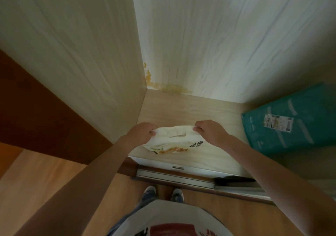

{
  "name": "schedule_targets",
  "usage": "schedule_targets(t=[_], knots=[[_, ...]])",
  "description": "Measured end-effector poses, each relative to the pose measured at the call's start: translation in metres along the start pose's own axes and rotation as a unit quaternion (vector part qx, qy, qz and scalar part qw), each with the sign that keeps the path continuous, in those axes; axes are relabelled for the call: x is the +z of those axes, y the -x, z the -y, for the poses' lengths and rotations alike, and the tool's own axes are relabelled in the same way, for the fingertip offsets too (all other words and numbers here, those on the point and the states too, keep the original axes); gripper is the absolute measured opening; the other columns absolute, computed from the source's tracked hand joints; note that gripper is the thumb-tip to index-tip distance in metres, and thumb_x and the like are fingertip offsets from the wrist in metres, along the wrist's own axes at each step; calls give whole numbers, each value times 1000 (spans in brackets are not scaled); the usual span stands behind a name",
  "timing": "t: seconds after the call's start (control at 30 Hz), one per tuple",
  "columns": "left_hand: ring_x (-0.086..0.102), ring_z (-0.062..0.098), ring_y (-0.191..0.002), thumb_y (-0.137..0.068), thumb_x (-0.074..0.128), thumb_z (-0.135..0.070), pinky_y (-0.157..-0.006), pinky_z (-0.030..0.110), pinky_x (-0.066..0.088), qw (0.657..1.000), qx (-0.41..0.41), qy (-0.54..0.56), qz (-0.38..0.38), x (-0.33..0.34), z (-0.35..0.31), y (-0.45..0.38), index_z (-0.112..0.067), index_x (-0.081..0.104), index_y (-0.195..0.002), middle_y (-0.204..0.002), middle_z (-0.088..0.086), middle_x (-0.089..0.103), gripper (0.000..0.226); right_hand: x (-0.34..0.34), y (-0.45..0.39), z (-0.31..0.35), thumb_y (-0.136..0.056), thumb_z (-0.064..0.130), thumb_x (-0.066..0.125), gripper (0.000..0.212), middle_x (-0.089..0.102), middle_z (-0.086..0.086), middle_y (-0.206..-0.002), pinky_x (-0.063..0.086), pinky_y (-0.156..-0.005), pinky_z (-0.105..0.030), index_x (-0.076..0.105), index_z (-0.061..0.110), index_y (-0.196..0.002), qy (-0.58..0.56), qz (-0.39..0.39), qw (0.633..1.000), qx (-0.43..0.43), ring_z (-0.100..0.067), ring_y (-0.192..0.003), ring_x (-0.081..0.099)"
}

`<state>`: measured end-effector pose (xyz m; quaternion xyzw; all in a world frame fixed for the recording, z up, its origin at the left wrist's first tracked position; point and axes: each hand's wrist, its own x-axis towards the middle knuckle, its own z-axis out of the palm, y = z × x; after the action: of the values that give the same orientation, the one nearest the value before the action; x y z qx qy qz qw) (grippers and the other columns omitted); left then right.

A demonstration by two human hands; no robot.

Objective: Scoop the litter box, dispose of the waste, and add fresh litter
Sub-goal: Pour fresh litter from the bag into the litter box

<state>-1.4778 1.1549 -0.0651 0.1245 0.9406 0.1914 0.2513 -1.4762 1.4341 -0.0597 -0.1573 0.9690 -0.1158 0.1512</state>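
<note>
A pale wardrobe (181, 35) fills the upper frame, a teal package (291, 121) leaning at the right on its floor. At centre the white litter bag (174, 139) lies with its long axis left to right. The left hand (141, 133) and right hand (209, 131) each pinch a top corner with curled fingers, equally near.
</note>
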Motion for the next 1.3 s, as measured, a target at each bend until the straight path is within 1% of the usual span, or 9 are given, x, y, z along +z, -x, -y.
schedule_targets(t=[0.13,0.3,0.4,0.5,0.6,0.7,0.8,1.07,1.3], knots=[[52,28,-113,-98,45,-13,-90,37,42,998,0,-47,-33,5,-4,0,-12,48,-132,-128,11,55,34,8,-11,2,-102,35,39,30,66,-10,-104,41,-73,-33,57,11,-108,41,19,999,19,-30,-101,60],[59,29,-100,-78,71,-24,-97,45,46,934,174,-219,-222,27,-9,10,-11,63,-113,-109,10,62,38,10,-21,3,-100,36,41,31,67,-8,-104,44,-76,-34,54,14,-117,89,23,996,5,-28,-103,60],[54,28,-115,-85,61,-41,-110,45,33,950,159,-222,-148,51,-13,16,-9,53,-130,-125,11,58,55,12,-25,5,-95,33,53,27,68,-9,-98,43,-78,-35,59,11,-109,165,-10,985,-51,-30,-99,59],[25,31,-141,-98,42,-42,-118,44,7,965,85,-239,-59,71,-12,17,-6,16,-151,-153,14,28,69,17,-26,13,-65,17,82,30,64,-7,-85,48,-76,-36,66,10,-89,199,-70,974,-77,-29,-81,61],[16,33,-145,-98,41,-40,-118,46,1,963,48,-263,-39,82,-12,15,-3,4,-152,-157,17,18,75,32,-13,24,-81,19,65,16,64,-10,-89,50,-84,-41,66,7,-92,145,-121,973,-136,-32,-85,62],[15,34,-145,-97,44,-39,-117,50,-1,960,34,-274,-36,89,-12,11,-1,2,-151,-156,19,19,78,52,2,29,-88,47,47,48,66,-9,-106,42,-103,-52,66,9,-109,160,-53,977,-130,-33,-107,61],[17,34,-144,-95,48,-40,-118,53,-1,959,29,-282,-25,92,-12,5,0,-1,-151,-154,19,21,84,70,4,27,-77,61,58,66,68,-10,-112,33,-107,-57,64,12,-121,214,35,972,-95,-32,-108,63],[28,33,-135,-86,60,-39,-118,54,5,958,34,-284,-7,97,-1,-16,-2,6,-150,-144,16,31,91,95,-18,29,-87,47,60,74,40,-13,-146,8,-116,-54,31,17,-148,196,81,976,-55,-34,-138,32],[36,34,-131,-94,54,-21,-111,45,26,966,14,-257,29,98,11,-48,-25,16,-149,-145,15,35,67,111,-43,26,-95,36,52,56,50,-7,-136,32,-107,-42,33,18,-145,145,124,981,-13,-29,-124,46]])
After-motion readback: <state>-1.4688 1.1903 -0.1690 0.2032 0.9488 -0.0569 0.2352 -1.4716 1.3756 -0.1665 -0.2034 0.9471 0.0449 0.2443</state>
